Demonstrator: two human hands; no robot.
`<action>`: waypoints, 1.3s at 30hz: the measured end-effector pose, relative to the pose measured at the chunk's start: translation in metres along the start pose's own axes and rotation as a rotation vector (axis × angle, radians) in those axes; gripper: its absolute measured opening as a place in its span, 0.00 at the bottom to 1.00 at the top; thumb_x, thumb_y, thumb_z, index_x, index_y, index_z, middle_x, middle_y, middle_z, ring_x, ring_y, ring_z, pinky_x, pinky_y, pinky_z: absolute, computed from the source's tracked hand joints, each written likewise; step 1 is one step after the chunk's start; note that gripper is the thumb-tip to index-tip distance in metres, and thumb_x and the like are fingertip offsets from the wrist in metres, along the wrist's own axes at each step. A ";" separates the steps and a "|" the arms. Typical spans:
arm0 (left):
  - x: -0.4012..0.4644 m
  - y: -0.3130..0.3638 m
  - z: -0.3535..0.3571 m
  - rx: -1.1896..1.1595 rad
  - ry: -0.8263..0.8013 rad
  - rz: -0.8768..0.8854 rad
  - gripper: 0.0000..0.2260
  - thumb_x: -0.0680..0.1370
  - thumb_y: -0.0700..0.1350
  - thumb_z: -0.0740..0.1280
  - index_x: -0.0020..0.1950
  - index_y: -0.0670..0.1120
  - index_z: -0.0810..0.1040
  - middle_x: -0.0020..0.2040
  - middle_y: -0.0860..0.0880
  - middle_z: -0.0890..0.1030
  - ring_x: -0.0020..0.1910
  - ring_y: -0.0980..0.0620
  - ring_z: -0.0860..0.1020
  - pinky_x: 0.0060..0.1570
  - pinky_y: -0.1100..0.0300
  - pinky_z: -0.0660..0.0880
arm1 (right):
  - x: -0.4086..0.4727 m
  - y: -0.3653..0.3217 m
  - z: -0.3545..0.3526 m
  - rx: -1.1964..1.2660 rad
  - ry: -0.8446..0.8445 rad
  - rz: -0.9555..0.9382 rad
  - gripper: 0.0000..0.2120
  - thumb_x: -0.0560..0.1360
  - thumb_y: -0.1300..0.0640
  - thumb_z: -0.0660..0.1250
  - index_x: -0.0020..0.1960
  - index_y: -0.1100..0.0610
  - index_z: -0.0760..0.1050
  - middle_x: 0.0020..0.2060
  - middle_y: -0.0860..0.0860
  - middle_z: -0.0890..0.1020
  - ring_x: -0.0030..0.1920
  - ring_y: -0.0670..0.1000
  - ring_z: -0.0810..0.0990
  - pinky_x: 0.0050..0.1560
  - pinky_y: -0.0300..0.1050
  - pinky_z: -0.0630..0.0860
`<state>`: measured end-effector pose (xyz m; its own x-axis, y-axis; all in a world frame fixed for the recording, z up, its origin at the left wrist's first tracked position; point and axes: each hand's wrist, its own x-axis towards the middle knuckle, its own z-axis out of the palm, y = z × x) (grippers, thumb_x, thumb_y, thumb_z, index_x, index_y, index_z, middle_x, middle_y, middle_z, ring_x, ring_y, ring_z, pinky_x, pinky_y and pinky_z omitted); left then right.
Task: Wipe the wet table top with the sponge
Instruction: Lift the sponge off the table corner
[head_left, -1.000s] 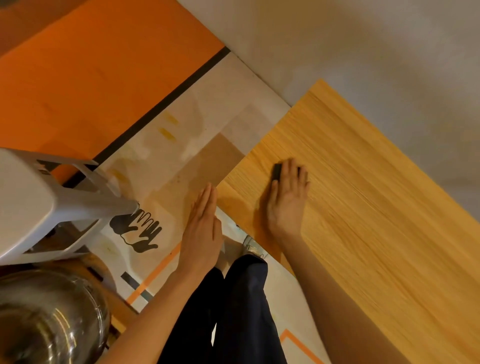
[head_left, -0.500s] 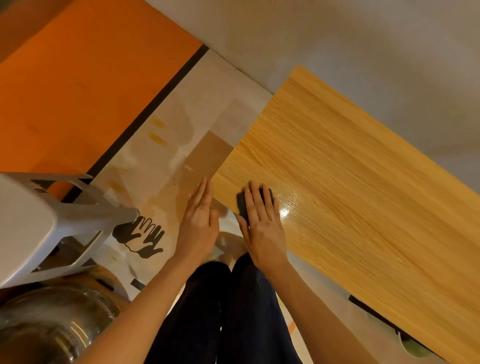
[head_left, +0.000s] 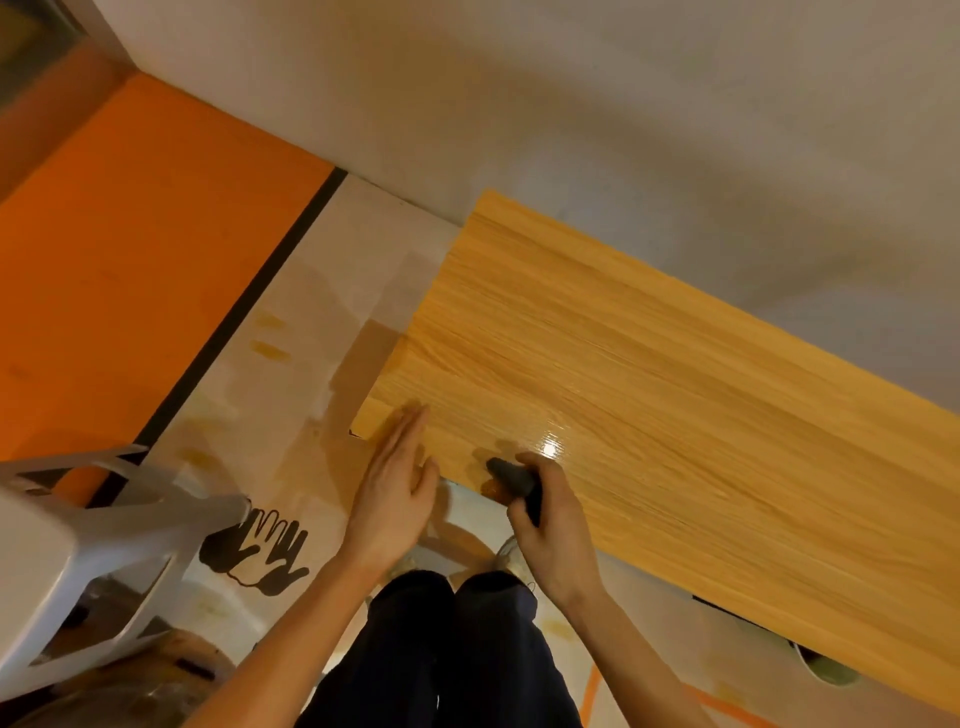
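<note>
Sponge, dark grey, sits at the near edge of the wooden desk, close to its near left corner, and juts out from the top of the right hand. That hand's fingers are curled round it in a grip, the knuckles turned up toward the camera, and the sponge's exposed end lies over the desk's edge; whether it presses on the wood cannot be told. Just beyond the hand a bright wet gleam shines on the light oak-grain top. The left hand is flat and slack, fingers straight and together, holding nothing, its fingertips over the desk's near left corner; it is blurred. Below both forearms are dark trousers and the toe of a shoe. The floor beside the desk is pale, with a black print of two hands, a dark stripe and an orange area beyond it. A white plastic stool stands at the left edge. A plain pale wall runs behind the desk.
</note>
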<state>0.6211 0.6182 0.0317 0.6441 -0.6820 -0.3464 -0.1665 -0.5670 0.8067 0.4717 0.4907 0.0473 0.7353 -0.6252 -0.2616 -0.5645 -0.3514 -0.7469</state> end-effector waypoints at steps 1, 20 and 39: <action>0.001 0.010 0.003 -0.067 -0.080 0.014 0.27 0.85 0.46 0.60 0.82 0.55 0.56 0.80 0.61 0.55 0.79 0.63 0.52 0.77 0.62 0.54 | 0.005 -0.006 -0.009 0.116 -0.022 0.071 0.18 0.76 0.62 0.64 0.62 0.49 0.68 0.50 0.48 0.79 0.44 0.43 0.78 0.43 0.36 0.74; 0.015 0.036 0.065 0.183 0.134 -0.090 0.06 0.82 0.44 0.65 0.57 0.55 0.75 0.56 0.56 0.73 0.47 0.57 0.77 0.45 0.55 0.78 | 0.051 0.021 -0.015 -0.002 -0.002 0.099 0.14 0.77 0.59 0.67 0.62 0.55 0.77 0.57 0.50 0.75 0.55 0.48 0.76 0.51 0.34 0.68; 0.005 0.059 0.089 0.505 -0.006 -0.139 0.27 0.82 0.45 0.65 0.80 0.43 0.63 0.79 0.47 0.60 0.77 0.49 0.62 0.71 0.58 0.66 | 0.009 0.057 -0.059 -0.356 -0.408 -0.265 0.31 0.76 0.49 0.58 0.78 0.52 0.59 0.79 0.48 0.51 0.78 0.51 0.48 0.76 0.45 0.42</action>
<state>0.5479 0.5403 0.0351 0.6816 -0.5864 -0.4376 -0.4203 -0.8033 0.4218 0.4244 0.4239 0.0381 0.9130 -0.1915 -0.3603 -0.3813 -0.7146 -0.5864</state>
